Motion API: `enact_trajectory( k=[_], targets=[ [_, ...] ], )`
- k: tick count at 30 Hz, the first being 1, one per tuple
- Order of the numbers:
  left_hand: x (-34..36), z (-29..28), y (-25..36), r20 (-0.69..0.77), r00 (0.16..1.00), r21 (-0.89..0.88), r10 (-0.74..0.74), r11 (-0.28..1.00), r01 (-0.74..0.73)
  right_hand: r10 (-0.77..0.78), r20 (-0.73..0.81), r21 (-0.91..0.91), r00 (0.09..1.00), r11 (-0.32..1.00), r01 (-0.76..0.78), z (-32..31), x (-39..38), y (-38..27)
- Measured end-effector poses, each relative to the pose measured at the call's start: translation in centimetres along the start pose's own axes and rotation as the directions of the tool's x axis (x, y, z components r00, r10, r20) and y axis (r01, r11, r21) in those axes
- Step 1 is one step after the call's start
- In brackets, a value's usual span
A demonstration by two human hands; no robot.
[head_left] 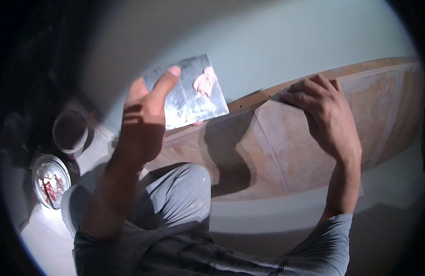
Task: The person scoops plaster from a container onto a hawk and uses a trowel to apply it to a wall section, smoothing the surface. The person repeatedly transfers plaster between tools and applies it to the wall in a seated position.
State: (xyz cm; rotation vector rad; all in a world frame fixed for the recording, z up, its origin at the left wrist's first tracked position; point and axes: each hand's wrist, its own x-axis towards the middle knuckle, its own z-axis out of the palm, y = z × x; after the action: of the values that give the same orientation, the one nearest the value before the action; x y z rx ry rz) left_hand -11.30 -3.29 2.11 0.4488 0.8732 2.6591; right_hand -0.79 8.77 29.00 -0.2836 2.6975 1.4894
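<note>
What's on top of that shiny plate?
On the metal plate sit a lump of pale pink paste and the thumb of the left hand. Its underside and most of the fingers beneath are covered, so I can't see those.

Head-worn fisheye view, from above, looking steeply down, near the curved brown panel [291,145]

Looks like a workshop or a room mid-refit, can't pin down which. Giveaways: patchy curved wooden panel [293,147] sweeping out toward 3 o'clock, metal plate [185,101] at 11 loaded with pinkish paste [204,83], bucket [74,150] at 9, red-smeared round container [37,177] between 8 and 9, plain pale wall [291,32] up at 12.
</note>
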Motion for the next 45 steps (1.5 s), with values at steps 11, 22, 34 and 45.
enact_trajectory(
  k=[11,22,34,45],
  targets=[
    [0.6,-2.6,-0.9,-0.001,0.94,0.254,0.342,0.909,-0.331,0.004,0.408,-0.203,0.913,0.975,0.087,4.0,8.0,0.5],
    [0.2,-1.2,0.8,0.051,0.997,-0.133,0.052,0.99,-0.044,0.028,0.449,-0.196,0.893,0.978,0.068,4.7,7.4,0.9],
    [-0.1,-0.7,0.6,0.041,0.994,-0.037,0.106,0.994,-0.104,0.008,0.437,-0.205,0.9,0.975,0.091,3.3,5.1,3.1],
    [0.2,-0.9,0.2,0.026,0.99,-0.054,0.139,0.989,-0.138,0.079,0.496,-0.238,0.865,0.97,0.048,4.0,8.3,1.2]
  ],
)
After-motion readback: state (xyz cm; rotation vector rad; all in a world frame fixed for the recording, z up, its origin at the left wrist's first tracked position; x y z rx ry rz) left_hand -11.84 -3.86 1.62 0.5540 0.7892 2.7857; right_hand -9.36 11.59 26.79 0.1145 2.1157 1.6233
